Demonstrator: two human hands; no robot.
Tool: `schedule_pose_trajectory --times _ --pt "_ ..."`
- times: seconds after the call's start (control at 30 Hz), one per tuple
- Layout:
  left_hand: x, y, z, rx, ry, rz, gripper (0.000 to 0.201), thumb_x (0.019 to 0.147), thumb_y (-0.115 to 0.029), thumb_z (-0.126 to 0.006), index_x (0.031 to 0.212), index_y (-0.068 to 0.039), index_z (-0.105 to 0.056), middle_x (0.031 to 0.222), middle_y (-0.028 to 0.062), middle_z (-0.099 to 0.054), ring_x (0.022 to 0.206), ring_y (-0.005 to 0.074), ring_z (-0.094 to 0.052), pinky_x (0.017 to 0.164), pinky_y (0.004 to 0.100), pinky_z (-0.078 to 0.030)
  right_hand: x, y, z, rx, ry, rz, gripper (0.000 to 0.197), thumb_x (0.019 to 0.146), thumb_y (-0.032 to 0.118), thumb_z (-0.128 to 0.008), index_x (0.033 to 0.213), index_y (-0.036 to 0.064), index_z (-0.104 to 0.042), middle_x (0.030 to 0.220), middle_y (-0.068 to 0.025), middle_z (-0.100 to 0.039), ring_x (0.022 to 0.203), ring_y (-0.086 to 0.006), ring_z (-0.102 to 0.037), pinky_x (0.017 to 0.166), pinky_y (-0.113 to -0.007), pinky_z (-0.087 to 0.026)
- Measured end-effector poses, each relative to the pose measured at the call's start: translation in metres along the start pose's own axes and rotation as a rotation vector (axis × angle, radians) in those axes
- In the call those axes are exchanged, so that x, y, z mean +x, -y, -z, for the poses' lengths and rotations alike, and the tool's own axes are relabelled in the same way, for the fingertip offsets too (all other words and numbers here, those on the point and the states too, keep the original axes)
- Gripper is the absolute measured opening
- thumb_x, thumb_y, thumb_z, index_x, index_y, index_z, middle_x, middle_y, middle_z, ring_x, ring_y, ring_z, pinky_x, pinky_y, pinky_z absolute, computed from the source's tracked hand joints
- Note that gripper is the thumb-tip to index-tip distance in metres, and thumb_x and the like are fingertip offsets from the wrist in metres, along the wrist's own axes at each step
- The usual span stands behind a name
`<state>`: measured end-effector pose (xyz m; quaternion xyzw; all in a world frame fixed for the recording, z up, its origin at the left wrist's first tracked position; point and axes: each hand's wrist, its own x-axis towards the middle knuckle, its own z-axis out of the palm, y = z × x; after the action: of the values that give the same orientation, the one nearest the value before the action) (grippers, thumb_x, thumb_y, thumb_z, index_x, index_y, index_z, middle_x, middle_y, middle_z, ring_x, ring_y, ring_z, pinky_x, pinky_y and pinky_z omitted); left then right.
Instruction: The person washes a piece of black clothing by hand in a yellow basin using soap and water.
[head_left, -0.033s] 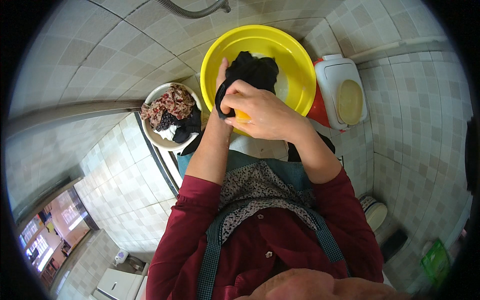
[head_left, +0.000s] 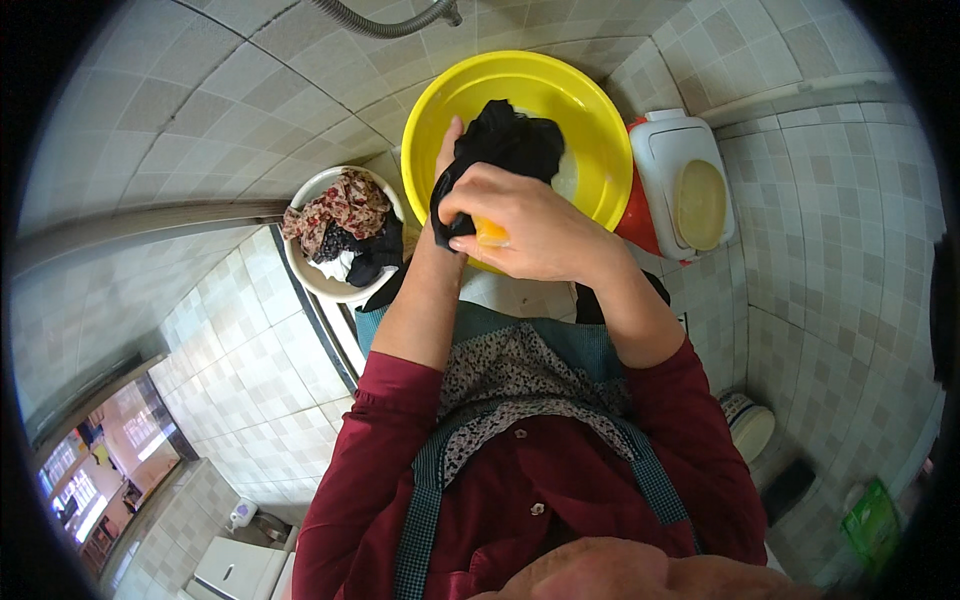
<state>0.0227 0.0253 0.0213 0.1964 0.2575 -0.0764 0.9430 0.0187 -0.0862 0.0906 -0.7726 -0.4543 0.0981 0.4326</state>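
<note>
Over the yellow basin [head_left: 593, 150], my left hand [head_left: 449, 143] bears a black cloth garment [head_left: 513, 145]. One straight digit shows past the cloth's left edge; the other fingers are hidden under it. A fold of the garment lies over my left wrist. My right hand [head_left: 530, 215] crosses from the right, its fingers closed round an orange bar of soap [head_left: 491, 232], pressed to the cloth at that wrist. Much of the bar is hidden in the palm.
Left of the basin stands a white tub [head_left: 308, 277] of clothes, with a flowered cloth [head_left: 345, 210] on top. On the right a yellowish oval dish [head_left: 700, 205] rests on a white lidded container [head_left: 668, 140]. A grey hose [head_left: 385, 22] hangs on the far tiled wall.
My right hand and the soap have shifted slightly to the right and down. The black garment's far end has moved a little to the right.
</note>
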Motion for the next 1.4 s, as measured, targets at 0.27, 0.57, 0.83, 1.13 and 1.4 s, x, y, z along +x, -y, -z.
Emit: schedule_pose_trajectory --times 0.27,0.57,0.83,1.13,1.4 --pt "0.005 0.006 0.012 0.026 0.166 -0.003 0.043 0.096 -0.043 -0.041 0.111 -0.007 -0.059 0.107 0.0115 -0.064 0.101 0.0249 -0.060 0.095 0.0362 -0.045 0.018 -0.046 -0.018 -0.455 -0.160 -0.003 0.057 0.083 0.052 -0.059 0.124 0.0121 -0.051 0.118 -0.0147 -0.056 0.119 -0.0330 -0.048 0.105 -0.052 -0.030" --pt "-0.006 0.015 0.017 0.524 0.213 -0.390 0.032 0.098 -0.029 -0.043 0.114 -0.005 -0.057 0.109 0.0102 -0.063 0.104 0.0227 -0.058 0.096 0.0330 -0.043 0.019 -0.116 0.004 0.329 -0.059 -0.567 0.058 0.096 0.051 -0.041 0.133 0.0068 -0.044 0.135 -0.0139 -0.049 0.127 -0.0279 -0.044 0.105 -0.034 -0.033" --pt "-0.026 -0.013 -0.009 1.066 0.042 -0.759 0.036 0.085 -0.015 -0.063 0.120 -0.005 -0.056 0.112 0.0068 -0.063 0.104 0.0208 -0.059 0.093 0.0300 -0.044 -0.001 -0.098 -0.001 0.900 -0.143 -0.457 0.062 0.097 0.049 -0.041 0.136 0.0013 -0.043 0.135 -0.0129 -0.048 0.125 -0.0227 -0.045 0.107 -0.031 -0.031" --pt "-0.015 -0.016 0.016 0.617 0.011 -0.683 0.041 0.087 -0.023 -0.063 0.123 -0.005 -0.054 0.118 0.0115 -0.061 0.109 0.0251 -0.058 0.098 0.0357 -0.044 -0.027 -0.102 0.048 0.873 0.046 -0.613 0.048 0.087 0.027 -0.064 0.128 0.0068 -0.051 0.125 -0.0074 -0.053 0.119 -0.0219 -0.048 0.107 -0.030 -0.033" --pt "0.000 -0.028 0.022 -0.233 0.088 -0.032 0.045 0.095 -0.038 -0.050 0.126 -0.006 -0.052 0.125 0.0145 -0.057 0.114 0.0286 -0.055 0.103 0.0451 -0.041 -0.020 -0.142 0.067 0.885 -0.554 -0.430 0.034 0.077 -0.003 -0.061 0.110 0.0026 -0.062 0.111 -0.0109 -0.061 0.102 -0.0211 -0.058 0.089 -0.030 -0.047"
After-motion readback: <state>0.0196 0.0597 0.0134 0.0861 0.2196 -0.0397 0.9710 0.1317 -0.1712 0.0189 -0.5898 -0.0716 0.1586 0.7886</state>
